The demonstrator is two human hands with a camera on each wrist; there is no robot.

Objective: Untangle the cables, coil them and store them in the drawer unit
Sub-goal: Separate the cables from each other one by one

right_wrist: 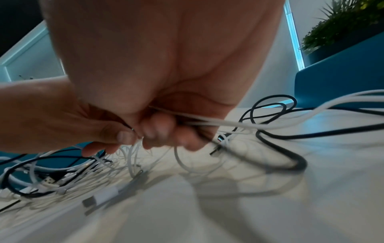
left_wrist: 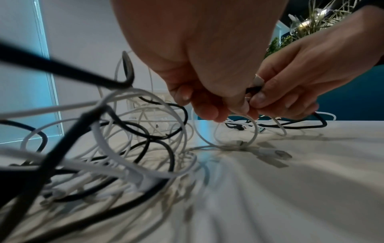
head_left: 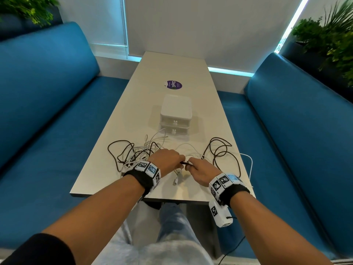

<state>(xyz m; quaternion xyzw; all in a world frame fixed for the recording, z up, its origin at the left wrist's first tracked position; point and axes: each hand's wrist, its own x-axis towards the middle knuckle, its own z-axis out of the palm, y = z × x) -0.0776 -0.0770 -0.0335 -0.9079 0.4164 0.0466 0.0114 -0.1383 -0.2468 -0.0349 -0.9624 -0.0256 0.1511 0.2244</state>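
Observation:
A tangle of black and white cables [head_left: 137,153] lies on the near half of the white table [head_left: 172,73]. More black cable loops [head_left: 221,152] spread to the right. My left hand [head_left: 168,159] and right hand [head_left: 200,169] meet over the middle, both pinching a short black cable end [head_left: 185,163] between their fingertips. In the left wrist view the fingers [left_wrist: 257,97] of both hands close on the dark plug. In the right wrist view my right hand [right_wrist: 158,129] also grips white cables [right_wrist: 228,123] running off to the right. The white drawer unit [head_left: 175,113] stands beyond, drawers closed.
A purple round sticker [head_left: 173,85] lies further back on the table. Blue benches [head_left: 47,102] flank both sides, with plants [head_left: 332,39] behind them. A white cable [head_left: 250,161] hangs over the right table edge. Loose white plugs [head_left: 176,179] lie near the front edge.

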